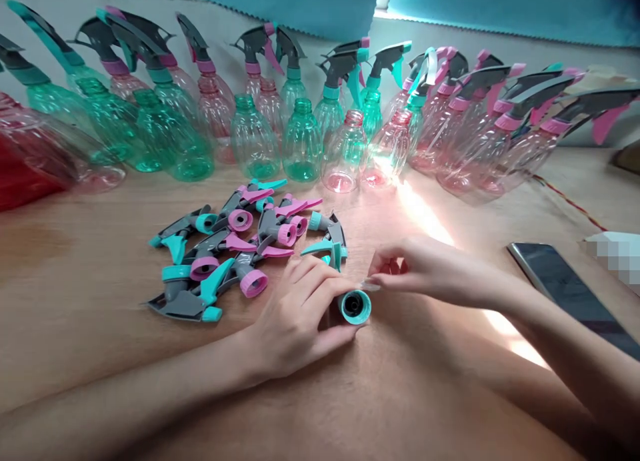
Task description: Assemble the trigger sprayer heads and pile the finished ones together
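Note:
My left hand is closed round a grey spray trigger head, thumb and fingers about its turquoise screw collar. The collar's open end faces up toward me and shows a dark inside; the rest of the head is mostly under my fingers. Just above the collar's right edge, my right hand pinches a small, thin, whitish see-through piece, perhaps a washer; its exact shape is blurred. Beyond my left hand lies a loose pile of grey trigger heads with pink or turquoise collars and levers.
Along the wall stand several clear bottles, some open like the green bottle and the pink bottle, others topped with trigger heads. A red bag-like thing sits far left. A phone lies right, near a thin red-yellow cord.

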Available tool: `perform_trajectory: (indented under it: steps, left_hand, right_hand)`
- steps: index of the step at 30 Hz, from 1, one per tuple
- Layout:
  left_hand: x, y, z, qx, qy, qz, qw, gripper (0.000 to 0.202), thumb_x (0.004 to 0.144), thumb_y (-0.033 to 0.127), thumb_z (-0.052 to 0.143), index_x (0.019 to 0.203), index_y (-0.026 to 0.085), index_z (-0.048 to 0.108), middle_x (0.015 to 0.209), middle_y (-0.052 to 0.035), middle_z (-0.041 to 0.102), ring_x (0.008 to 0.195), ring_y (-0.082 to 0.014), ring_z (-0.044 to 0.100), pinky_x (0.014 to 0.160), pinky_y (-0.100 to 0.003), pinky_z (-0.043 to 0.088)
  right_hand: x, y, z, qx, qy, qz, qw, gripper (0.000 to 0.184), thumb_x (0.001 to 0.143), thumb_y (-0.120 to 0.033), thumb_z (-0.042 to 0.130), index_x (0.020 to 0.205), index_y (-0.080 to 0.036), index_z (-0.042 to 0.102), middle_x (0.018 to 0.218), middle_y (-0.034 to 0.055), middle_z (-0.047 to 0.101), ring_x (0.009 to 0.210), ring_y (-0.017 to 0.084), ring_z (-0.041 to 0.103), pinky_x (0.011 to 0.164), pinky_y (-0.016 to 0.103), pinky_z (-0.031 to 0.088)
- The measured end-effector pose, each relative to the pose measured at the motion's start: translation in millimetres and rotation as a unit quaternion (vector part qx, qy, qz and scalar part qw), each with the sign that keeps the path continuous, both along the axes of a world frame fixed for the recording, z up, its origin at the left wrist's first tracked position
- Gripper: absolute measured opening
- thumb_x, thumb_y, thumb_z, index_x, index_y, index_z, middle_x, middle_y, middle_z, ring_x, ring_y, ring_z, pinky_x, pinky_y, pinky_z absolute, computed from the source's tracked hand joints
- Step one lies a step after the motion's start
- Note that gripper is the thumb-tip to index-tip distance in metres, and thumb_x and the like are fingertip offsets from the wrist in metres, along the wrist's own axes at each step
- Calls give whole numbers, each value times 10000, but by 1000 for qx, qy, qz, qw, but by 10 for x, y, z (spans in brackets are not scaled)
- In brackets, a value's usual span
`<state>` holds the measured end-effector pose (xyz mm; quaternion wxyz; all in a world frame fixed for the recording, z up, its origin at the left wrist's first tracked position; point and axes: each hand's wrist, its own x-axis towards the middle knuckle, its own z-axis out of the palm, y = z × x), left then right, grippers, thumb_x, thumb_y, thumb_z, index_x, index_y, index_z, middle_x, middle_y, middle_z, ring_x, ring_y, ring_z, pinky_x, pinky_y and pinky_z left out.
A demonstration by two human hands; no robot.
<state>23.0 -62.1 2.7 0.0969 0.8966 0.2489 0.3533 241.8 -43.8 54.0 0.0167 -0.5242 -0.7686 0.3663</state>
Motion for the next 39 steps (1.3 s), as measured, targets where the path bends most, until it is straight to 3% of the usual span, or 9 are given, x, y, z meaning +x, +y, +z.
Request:
perform_trajectory:
  steps: [4,8,11,14,20,24,30,39]
  left_hand:
    - [2,0,-4,11,4,4,1000,194,819,199,628,993,131,574,863,-66,631,853,-207,565,775,-348,439]
    - [5,6,-22,17,2,9,1000,196,814,190,630,993,147,562,873,-61,635,855,-205,567,771,-348,432]
    - [6,14,-29,21,-7,6,1000,181,826,205,616,989,152,559,876,-60,634,860,-208,567,765,-350,426]
    - [2,17,-16,17,-1,11,1000,183,817,202,631,980,152,564,864,-55,633,834,-202,570,756,-344,429]
    - [-10,22,14,4,14,13,1000,202,817,200,637,996,165,549,879,-60,642,832,-208,572,759,-353,434]
    - [-15,26,2,2,15,9,1000,222,822,184,633,1014,167,524,901,-58,628,844,-204,559,772,-350,428]
    - [-26,20,-12,-18,24,11,999,261,796,149,658,1020,168,525,921,-54,612,876,-206,549,795,-350,426]
    - [-25,29,-8,-27,29,15,999,286,784,144,667,1029,171,520,920,-52,603,863,-206,540,778,-351,429]
  right_hand:
    - [-120,-176,-86,131,-76,16,988,136,785,-185,537,777,-182,673,738,17,656,639,138,556,571,254,366]
    - [-101,-226,-157,190,-113,42,974,170,848,-239,527,742,-174,643,768,40,633,650,147,551,601,273,367]
    - [-67,-203,-178,188,-72,63,978,133,858,-248,551,788,-192,650,843,39,624,698,141,558,619,261,376]
    - [-57,-146,-150,167,-29,49,984,192,867,-270,560,731,-183,663,789,31,634,669,127,559,605,250,381]
    - [-7,9,-77,-19,102,9,995,232,884,-308,538,762,-155,662,625,-10,630,586,103,595,575,219,432]
    - [31,103,-142,-66,172,-21,983,233,868,-327,559,827,-131,678,691,8,645,592,98,590,596,226,475]
    - [29,173,-276,-72,202,-27,976,287,859,-350,562,886,-100,700,797,60,688,645,112,590,596,241,504]
    - [-13,85,-321,-28,203,-35,978,166,807,-295,634,773,-136,669,698,21,682,615,103,602,573,225,454]
